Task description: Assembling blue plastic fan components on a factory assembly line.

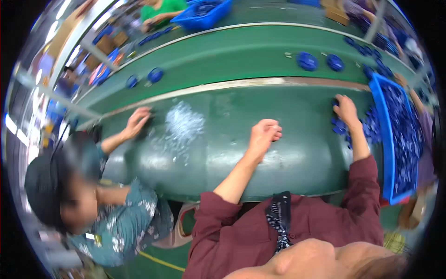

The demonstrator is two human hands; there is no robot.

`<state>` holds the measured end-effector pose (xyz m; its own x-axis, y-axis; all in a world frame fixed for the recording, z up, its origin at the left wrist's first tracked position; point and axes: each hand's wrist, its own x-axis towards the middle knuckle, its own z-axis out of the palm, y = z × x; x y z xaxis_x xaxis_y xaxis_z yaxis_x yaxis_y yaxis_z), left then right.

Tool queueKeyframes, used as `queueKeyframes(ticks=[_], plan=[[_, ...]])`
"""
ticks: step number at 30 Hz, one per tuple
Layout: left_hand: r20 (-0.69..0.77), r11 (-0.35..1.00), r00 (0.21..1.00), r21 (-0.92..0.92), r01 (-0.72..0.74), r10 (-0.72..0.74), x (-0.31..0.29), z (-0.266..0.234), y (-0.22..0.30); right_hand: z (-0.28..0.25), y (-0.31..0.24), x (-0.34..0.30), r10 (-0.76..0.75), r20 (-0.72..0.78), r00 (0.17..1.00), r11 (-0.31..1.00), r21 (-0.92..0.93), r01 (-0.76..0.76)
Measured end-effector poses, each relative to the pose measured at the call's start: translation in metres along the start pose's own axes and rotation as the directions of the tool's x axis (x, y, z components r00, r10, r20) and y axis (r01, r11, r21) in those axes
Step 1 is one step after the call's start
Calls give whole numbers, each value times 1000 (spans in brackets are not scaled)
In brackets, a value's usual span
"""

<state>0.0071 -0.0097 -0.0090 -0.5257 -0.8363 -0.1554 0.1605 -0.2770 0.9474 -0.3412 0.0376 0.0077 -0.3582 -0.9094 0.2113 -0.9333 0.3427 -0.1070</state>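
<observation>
Over the middle of the green work surface (297, 162), my left hand (264, 137) is closed, its fingers curled together. A pale speck shows at the fingertips, too small to name. My right hand (346, 111) reaches farther right, fingers bent round a small dark blue part (335, 102) that is mostly hidden. Just below and right of that hand lie loose blue plastic parts (371, 125), some scattered singly. They lie beside a long bright blue crate (388, 153) filled with many similar dark blue pieces.
A pile of small clear pieces (184, 122) lies to the left, near a co-worker's hand (138, 122). Beyond the pale ledge (260, 83), a green conveyor belt (223, 60) carries round blue parts (307, 61). Across it, a person in green (162, 9) works near a blue basket (202, 17).
</observation>
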Motion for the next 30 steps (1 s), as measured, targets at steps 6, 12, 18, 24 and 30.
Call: queueKeyframes(ticks=[6,12,18,24,30], plan=[[82,998,997,-69,8,-2,3,0,0,-43,-59,-15,-141,-57,988,855,496,151],[198,985,976,-128,116,-89,-8,4,14,-48,-162,-62,-357,287,889,343,925,-161],[160,986,987,-154,57,-32,-7,10,10,-41,-165,-67,-253,322,912,282,927,-249],[35,994,999,-109,4,-1,-7,8,8,-34,-159,-70,-95,205,974,330,930,-164],[-130,958,955,141,-248,267,-5,7,0,-25,-202,-93,-331,-186,925,592,723,357]])
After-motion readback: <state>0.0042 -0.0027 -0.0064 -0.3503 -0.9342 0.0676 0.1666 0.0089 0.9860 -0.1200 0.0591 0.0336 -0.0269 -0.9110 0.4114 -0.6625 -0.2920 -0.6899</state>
